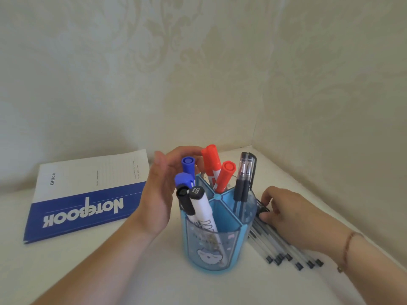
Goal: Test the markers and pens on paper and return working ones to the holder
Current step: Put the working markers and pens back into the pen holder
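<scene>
Left hand [163, 194] open, nearest the upright blue marker [188, 165] in the holder [222, 245]; right hand [284, 211] pinches loose pens [286, 247] lying alongside.

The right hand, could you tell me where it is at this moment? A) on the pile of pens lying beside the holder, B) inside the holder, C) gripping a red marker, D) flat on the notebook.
A: the right hand rests on the pens lying on the table to the right of the blue holder.

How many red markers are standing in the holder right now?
2: a taller red marker at the holder's back and a shorter one leaning beside it; none seem hidden.
</scene>
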Demonstrator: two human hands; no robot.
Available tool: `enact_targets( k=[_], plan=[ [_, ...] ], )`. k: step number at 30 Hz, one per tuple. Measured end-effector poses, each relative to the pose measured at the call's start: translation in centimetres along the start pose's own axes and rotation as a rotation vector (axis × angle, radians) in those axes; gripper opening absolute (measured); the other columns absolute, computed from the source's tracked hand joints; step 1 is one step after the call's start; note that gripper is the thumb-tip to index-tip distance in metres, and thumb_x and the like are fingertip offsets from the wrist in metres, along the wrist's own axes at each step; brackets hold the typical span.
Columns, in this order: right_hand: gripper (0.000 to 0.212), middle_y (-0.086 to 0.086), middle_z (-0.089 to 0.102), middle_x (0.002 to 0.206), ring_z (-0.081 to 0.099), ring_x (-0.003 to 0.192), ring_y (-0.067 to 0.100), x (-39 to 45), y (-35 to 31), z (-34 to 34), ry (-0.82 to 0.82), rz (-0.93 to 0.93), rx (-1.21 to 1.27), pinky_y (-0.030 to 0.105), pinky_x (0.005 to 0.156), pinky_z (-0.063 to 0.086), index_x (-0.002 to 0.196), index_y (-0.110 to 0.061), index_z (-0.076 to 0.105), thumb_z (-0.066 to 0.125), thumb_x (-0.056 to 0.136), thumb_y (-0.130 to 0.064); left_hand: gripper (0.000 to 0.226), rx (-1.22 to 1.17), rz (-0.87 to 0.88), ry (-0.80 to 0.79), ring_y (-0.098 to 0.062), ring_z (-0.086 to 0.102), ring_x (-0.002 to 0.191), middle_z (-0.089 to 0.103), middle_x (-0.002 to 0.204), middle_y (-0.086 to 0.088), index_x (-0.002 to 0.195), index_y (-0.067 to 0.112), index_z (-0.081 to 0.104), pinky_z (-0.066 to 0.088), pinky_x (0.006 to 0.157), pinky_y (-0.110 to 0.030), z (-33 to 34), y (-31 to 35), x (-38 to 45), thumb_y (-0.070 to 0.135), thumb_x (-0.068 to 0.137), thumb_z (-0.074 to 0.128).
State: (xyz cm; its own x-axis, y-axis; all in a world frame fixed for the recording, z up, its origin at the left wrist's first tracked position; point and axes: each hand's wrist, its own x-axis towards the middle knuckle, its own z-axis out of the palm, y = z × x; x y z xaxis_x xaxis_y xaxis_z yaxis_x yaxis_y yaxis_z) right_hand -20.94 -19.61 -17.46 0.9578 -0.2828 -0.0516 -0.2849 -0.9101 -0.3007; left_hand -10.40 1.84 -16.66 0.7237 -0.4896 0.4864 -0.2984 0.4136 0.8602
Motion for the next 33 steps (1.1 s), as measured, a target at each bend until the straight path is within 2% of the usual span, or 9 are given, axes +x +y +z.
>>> enact_targets(
  k=[3,6,9,12,15,18,22,28,33],
  plan=[
    [0.015,-0.011,0.055,0.083,0.051,0.076,0.007,0.0,0.5,-0.5,0.05,0.023,0.051,0.015,0.056,0.034,0.082,-0.029,0.045,0.054,0.094,-0.027,0.067,0.025,0.011,-0.002,-0.013,0.067,0.101,0.072,0.104,0.005,0.104,0.027,0.072,0.049,0.091,-0.023,0.1,0.0,0.0,0.08,0.079,0.039],
    [0.018,-0.008,0.064,0.075,0.059,0.069,0.009,0.0,1.0,-1.9,0.309,-0.051,0.216,0.015,0.055,0.036,0.107,-0.027,0.051,0.055,0.093,-0.016,0.068,0.025,0.003,0.002,-0.016,0.066,0.102,0.072,0.105,0.003,0.103,0.027,0.072,0.049,0.095,-0.028,0.0,0.0,0.1,0.082,0.077,0.041],
    [0.042,-0.001,0.062,0.074,0.056,0.053,0.015,-1.4,-0.6,-4.3,0.743,-0.257,0.758,0.026,0.052,0.045,0.13,-0.026,0.042,0.05,0.096,-0.002,0.069,0.025,-0.007,-0.002,-0.019,0.066,0.104,0.072,0.107,0.001,0.104,0.026,0.073,0.049,0.096,-0.031,0.0,-0.1,0.0,0.081,0.076,0.042],
    [0.042,0.01,0.057,0.085,0.056,0.053,0.017,-3.8,-3.2,-5.3,0.912,-0.526,1.069,0.026,0.05,0.047,0.133,-0.012,0.034,0.052,0.095,-0.016,0.066,0.032,-0.021,0.009,-0.014,0.066,0.105,0.072,0.106,0.006,0.102,0.03,0.073,0.049,0.094,-0.025,0.1,0.0,0.0,0.082,0.075,0.042],
    [0.042,0.012,0.057,0.085,0.06,0.055,0.021,-4.5,-4.9,-3.9,0.816,-0.626,1.064,0.03,0.053,0.051,0.125,-0.022,0.036,0.058,0.092,-0.008,0.068,0.042,-0.016,0.002,-0.016,0.064,0.105,0.071,0.107,0.005,0.103,0.029,0.072,0.047,0.1,-0.032,0.0,-0.1,0.0,0.083,0.075,0.042],
    [0.023,-0.005,0.06,0.093,0.063,0.069,0.017,-4.1,-4.7,-2.9,0.689,-0.641,0.682,0.029,0.056,0.05,0.108,-0.028,0.059,0.064,0.086,-0.022,0.069,0.025,-0.013,0.004,-0.02,0.063,0.108,0.071,0.109,0.0,0.105,0.026,0.072,0.047,0.099,-0.036,-0.1,-0.2,0.1,0.081,0.077,0.042],
    [0.009,-0.012,0.063,0.094,0.061,0.076,0.015,-2.4,-2.2,-2.4,0.662,-0.457,0.586,0.023,0.057,0.047,0.097,-0.03,0.065,0.063,0.089,-0.028,0.073,0.028,-0.035,0.007,-0.023,0.063,0.111,0.069,0.113,-0.003,0.106,0.024,0.071,0.046,0.1,-0.036,-0.4,-0.5,0.1,0.083,0.074,0.044],
    [0.045,-0.016,0.053,0.088,0.047,0.072,-0.001,0.4,1.4,0.2,0.11,-0.117,-0.091,0.021,0.069,0.039,0.131,-0.037,0.045,0.059,0.088,-0.043,0.071,0.023,-0.035,0.01,-0.022,0.064,0.109,0.07,0.112,-0.002,0.105,0.026,0.072,0.046,0.097,-0.033,-0.4,-0.4,0.0,0.083,0.074,0.044],
    [0.06,-0.012,0.058,0.08,0.052,0.062,0.0,0.4,1.0,-1.2,0.305,-0.202,0.024,0.011,0.06,0.037,0.147,-0.028,0.029,0.054,0.094,-0.016,0.073,0.035,-0.037,0.012,-0.022,0.064,0.108,0.07,0.111,-0.003,0.107,0.023,0.071,0.047,0.095,-0.032,-0.3,-0.3,0.0,0.083,0.074,0.044]
  ],
)
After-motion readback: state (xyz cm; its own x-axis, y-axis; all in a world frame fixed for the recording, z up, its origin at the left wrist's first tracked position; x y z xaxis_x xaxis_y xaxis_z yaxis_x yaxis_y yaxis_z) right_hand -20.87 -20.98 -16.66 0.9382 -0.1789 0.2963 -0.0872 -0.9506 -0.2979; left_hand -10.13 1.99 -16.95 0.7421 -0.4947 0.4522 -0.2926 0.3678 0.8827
